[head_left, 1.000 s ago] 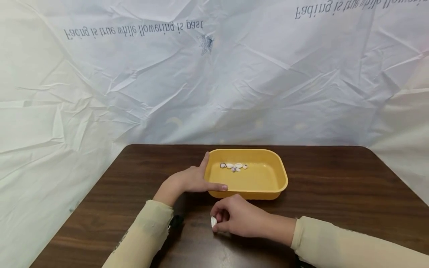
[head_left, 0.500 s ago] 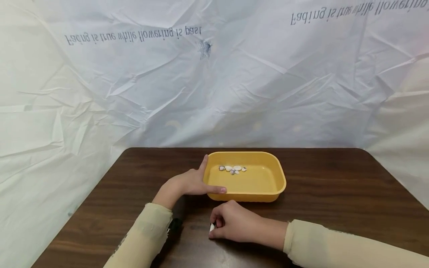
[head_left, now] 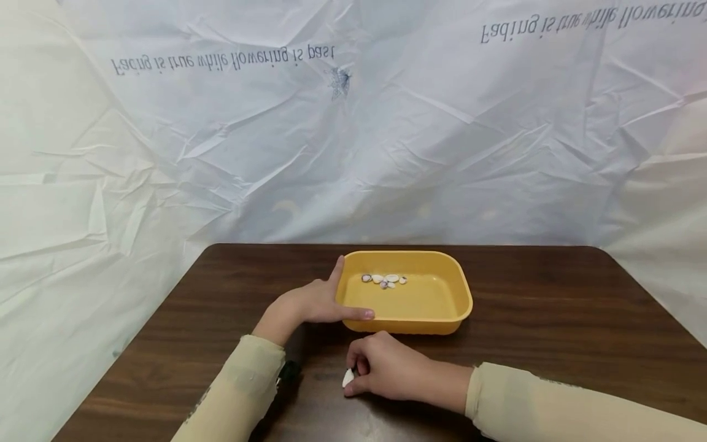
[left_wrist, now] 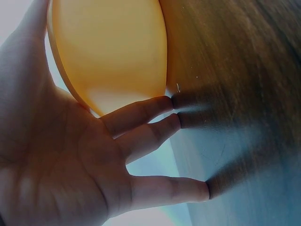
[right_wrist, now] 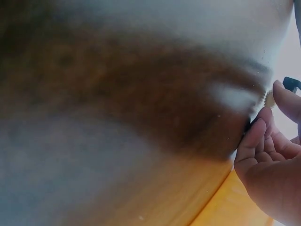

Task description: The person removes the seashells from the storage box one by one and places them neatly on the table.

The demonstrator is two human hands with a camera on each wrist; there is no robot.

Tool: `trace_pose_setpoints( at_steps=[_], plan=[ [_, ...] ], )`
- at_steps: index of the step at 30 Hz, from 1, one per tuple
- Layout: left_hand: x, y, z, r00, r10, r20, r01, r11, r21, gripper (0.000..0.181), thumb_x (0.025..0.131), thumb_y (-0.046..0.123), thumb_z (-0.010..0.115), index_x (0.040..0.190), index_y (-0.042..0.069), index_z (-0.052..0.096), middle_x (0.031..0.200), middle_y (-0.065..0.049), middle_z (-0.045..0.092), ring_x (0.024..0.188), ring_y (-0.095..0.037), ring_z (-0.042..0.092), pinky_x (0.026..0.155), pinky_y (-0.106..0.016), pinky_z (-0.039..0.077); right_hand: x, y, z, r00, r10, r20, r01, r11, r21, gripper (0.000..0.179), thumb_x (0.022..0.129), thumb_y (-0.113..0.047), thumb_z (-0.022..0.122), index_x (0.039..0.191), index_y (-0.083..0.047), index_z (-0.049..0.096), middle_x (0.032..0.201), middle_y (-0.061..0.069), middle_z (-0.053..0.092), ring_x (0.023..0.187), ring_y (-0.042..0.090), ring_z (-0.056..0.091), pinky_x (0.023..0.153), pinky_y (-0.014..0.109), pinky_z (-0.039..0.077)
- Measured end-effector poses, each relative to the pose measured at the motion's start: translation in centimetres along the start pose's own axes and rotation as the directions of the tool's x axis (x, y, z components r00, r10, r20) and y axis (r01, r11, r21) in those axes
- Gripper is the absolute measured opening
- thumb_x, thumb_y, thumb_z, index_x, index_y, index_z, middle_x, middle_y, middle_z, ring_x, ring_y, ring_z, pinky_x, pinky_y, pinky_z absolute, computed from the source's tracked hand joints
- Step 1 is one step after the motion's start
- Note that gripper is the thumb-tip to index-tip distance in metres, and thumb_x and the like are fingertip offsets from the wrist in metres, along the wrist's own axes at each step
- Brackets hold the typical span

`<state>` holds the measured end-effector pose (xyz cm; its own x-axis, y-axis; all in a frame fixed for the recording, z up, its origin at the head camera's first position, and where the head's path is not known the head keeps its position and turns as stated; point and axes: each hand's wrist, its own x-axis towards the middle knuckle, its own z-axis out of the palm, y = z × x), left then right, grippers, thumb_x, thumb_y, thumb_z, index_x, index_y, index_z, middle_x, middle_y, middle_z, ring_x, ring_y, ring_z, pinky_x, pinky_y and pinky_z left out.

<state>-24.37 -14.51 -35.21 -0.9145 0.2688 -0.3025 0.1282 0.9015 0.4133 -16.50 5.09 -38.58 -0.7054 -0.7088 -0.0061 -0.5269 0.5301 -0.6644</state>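
Shell: white shell (head_left: 348, 377) located near side of yellow tray (head_left: 420, 302), slightly left of tray centre, low over the table (head_left: 552, 325); contact with the tabletop cannot be told.
Right hand (head_left: 391, 367): shell pinched between thumb and fingertips, part of it left exposed on the left side.
Left hand (head_left: 323, 301): no pinch seen; thumb laid straight over the near rim, index finger run up along the left side toward the far corner.
Small pieces (head_left: 383, 280): grouped in the tray, left of centre toward the far wall; whitish, some marked purple.
Step, as judged: shell being handled while tray is steadied.
Pinch tip: shell best gripped by its edges, pressure light; it looks thin and could slip or chip if squeezed.
Tray tip: rim best steadied with light, even pressure; a hard push on one side could slide or tip it.
Left wrist view: three other fingers shown straight and spread, tips at the tabletop beside the tray; these are masked from the head camera. Tray contents not shown here.
Right wrist view: shell's notched edge and curled lower fingers shown more closely; dark item (right_wrist: 291, 84) behind cannot be identified.
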Motion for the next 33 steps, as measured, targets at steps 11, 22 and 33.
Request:
trace_pose_setpoints(
  at_steps=[11, 22, 33],
  plan=[
    [0.1, 0.1, -0.2, 1.0, -0.007, -0.001, 0.007, 1.0, 0.018, 0.143, 0.075, 0.092, 0.069, 0.169, 0.03, -0.02, 0.14, -0.024, 0.064, 0.111, -0.024, 0.067, 0.094, -0.044, 0.054, 0.1, 0.0, -0.1, 0.999, 0.02, 0.029, -0.02, 1.0, -0.002, 0.028, 0.083, -0.028, 0.094, 0.094, -0.018, 0.071, 0.069, -0.014, 0.054, 0.06, -0.003, 0.049, 0.059, 0.017, 0.044],
    [-0.2, 0.4, 0.1, 1.0, -0.006, 0.003, 0.005, 1.0, 0.028, 0.141, 0.076, 0.092, 0.066, 0.169, 0.03, -0.02, 0.156, -0.029, 0.052, 0.131, -0.033, 0.063, 0.103, -0.05, 0.053, -0.5, 0.9, -0.6, 0.994, -0.06, 0.095, 0.057, 0.998, 0.035, 0.015, 0.094, -0.02, 0.084, 0.108, -0.021, 0.082, 0.072, -0.016, 0.056, 0.065, -0.006, 0.05, 0.063, 0.016, 0.046],
    [-0.4, 0.5, 0.0, 1.0, -0.005, 0.005, 0.005, 0.999, 0.037, 0.141, 0.077, 0.092, 0.065, 0.17, 0.029, -0.019, 0.155, -0.029, 0.053, 0.132, -0.034, 0.064, 0.105, -0.05, 0.053, -0.3, 0.6, -0.3, 0.991, -0.093, 0.1, 0.092, 0.996, 0.021, 0.011, 0.097, -0.029, 0.081, 0.104, -0.022, 0.078, 0.071, -0.016, 0.054, 0.062, -0.006, 0.048, 0.063, 0.015, 0.044]
  ],
)
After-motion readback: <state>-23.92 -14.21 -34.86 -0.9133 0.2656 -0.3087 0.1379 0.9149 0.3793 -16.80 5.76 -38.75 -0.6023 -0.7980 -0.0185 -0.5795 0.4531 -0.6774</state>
